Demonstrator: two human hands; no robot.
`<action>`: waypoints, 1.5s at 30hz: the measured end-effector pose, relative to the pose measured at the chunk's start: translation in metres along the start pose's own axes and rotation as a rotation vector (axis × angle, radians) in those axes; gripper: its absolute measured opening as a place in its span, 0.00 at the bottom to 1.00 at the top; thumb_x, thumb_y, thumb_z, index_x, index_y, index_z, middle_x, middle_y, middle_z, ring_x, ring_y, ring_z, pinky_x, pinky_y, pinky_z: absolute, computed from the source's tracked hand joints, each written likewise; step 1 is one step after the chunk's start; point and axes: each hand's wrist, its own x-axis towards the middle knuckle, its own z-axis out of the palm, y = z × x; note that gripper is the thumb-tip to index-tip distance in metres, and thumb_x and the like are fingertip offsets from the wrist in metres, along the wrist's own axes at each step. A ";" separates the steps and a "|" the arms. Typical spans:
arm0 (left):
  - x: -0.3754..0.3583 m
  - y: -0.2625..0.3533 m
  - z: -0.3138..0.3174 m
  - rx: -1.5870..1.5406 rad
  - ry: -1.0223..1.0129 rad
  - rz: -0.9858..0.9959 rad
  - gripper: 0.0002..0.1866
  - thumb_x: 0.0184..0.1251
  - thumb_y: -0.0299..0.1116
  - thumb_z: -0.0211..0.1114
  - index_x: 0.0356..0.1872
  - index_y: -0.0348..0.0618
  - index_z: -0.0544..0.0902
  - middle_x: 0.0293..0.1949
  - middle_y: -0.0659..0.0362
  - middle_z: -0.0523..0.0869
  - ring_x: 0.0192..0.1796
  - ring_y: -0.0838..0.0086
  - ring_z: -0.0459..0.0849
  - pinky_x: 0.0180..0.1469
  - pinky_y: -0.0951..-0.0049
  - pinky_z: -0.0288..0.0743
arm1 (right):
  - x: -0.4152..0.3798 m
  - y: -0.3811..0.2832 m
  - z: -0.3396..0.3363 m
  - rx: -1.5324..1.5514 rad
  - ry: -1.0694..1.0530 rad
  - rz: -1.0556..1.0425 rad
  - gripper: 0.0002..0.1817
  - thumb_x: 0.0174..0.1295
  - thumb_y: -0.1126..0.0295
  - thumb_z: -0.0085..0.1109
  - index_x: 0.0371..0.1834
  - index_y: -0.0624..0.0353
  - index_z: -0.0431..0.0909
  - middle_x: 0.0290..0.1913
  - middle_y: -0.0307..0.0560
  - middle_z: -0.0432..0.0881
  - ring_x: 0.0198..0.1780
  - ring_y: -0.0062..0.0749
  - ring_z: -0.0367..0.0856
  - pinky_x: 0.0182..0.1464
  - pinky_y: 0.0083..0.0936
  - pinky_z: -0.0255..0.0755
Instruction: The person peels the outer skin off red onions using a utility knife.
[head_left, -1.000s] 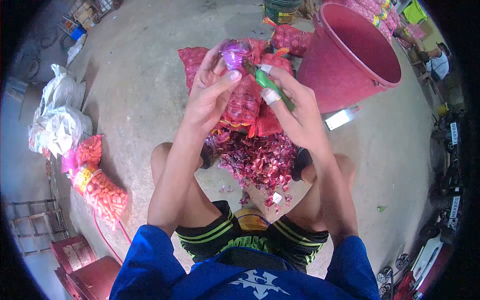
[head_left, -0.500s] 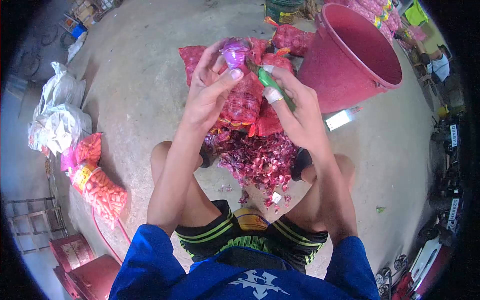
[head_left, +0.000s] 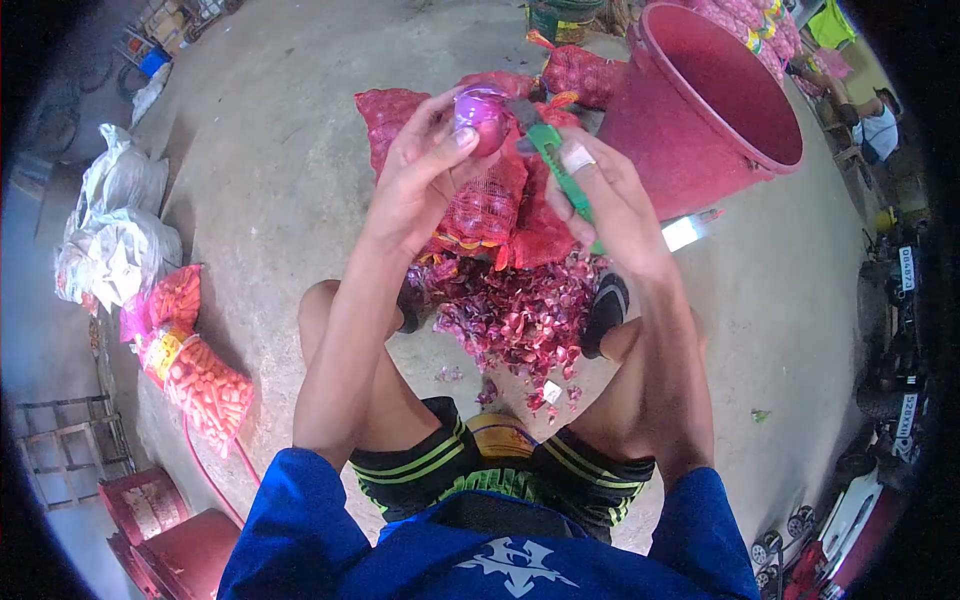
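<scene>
here left hand [head_left: 420, 185] grips onion [head_left: 479, 118]; right hand [head_left: 612, 205] clenches green knife [head_left: 562, 175].

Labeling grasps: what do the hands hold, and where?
Left hand pinches the purple onion by its sides; right hand grips the green knife by its handle.

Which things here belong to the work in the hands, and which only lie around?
In use: left hand, purple onion, right hand, green-handled knife, red mesh sacks, peel pile, red bucket.

Lying about: bag of carrots, white sacks.
</scene>
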 end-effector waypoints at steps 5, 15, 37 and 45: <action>-0.003 -0.002 0.005 -0.185 0.009 -0.063 0.32 0.75 0.30 0.72 0.76 0.38 0.70 0.61 0.56 0.86 0.63 0.70 0.87 0.72 0.55 0.82 | -0.003 0.003 0.009 -0.385 0.195 -0.443 0.30 0.77 0.70 0.57 0.81 0.62 0.66 0.50 0.52 0.89 0.51 0.40 0.90 0.58 0.36 0.80; -0.006 -0.004 0.006 -0.132 -0.060 -0.090 0.32 0.72 0.28 0.74 0.75 0.39 0.73 0.63 0.56 0.86 0.64 0.70 0.87 0.72 0.57 0.83 | 0.010 0.010 0.003 -0.563 0.136 -0.736 0.28 0.78 0.78 0.52 0.80 0.62 0.72 0.74 0.62 0.80 0.74 0.37 0.78 0.76 0.30 0.66; -0.015 -0.024 0.013 -0.569 0.105 -0.302 0.24 0.79 0.28 0.68 0.72 0.45 0.74 0.64 0.56 0.83 0.68 0.66 0.83 0.76 0.56 0.80 | 0.022 0.029 0.012 -0.179 0.416 -0.501 0.28 0.82 0.68 0.52 0.83 0.63 0.65 0.42 0.43 0.83 0.41 0.22 0.79 0.49 0.25 0.77; -0.011 -0.019 0.009 -0.388 0.018 -0.164 0.31 0.75 0.22 0.69 0.76 0.46 0.70 0.65 0.59 0.82 0.66 0.68 0.84 0.77 0.56 0.79 | 0.004 0.011 0.018 -0.427 0.137 -0.621 0.28 0.77 0.75 0.55 0.80 0.62 0.70 0.64 0.62 0.87 0.60 0.44 0.90 0.64 0.34 0.78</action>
